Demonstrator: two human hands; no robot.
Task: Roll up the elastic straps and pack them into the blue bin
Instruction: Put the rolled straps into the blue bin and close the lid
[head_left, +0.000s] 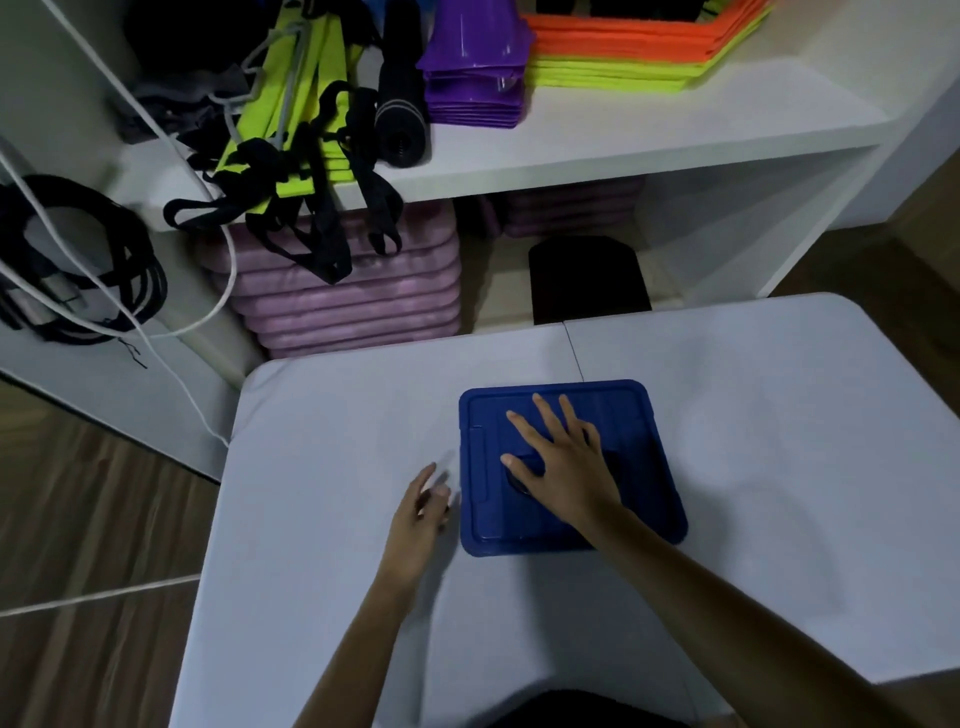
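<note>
A blue bin (644, 499) with its lid on stands in the middle of the white table (779, 467). My right hand (563, 462) lies flat on the lid, fingers spread and straight. My left hand (423, 512) hovers just left of the bin, blurred, with loose fingers and nothing in it. A tangle of black and yellow-green elastic straps (291, 171) hangs over the front edge of the white shelf at the upper left. What the bin holds is hidden by the lid.
On the shelf (675, 130) sit a black rolled item (400, 114), purple cones (475, 67) and stacked orange and yellow mats (634, 47). Pink mats (353, 301) are stacked below. Black cords (104, 260) and a white cable (156, 135) hang at the left. A black stool (587, 280) stands behind the table.
</note>
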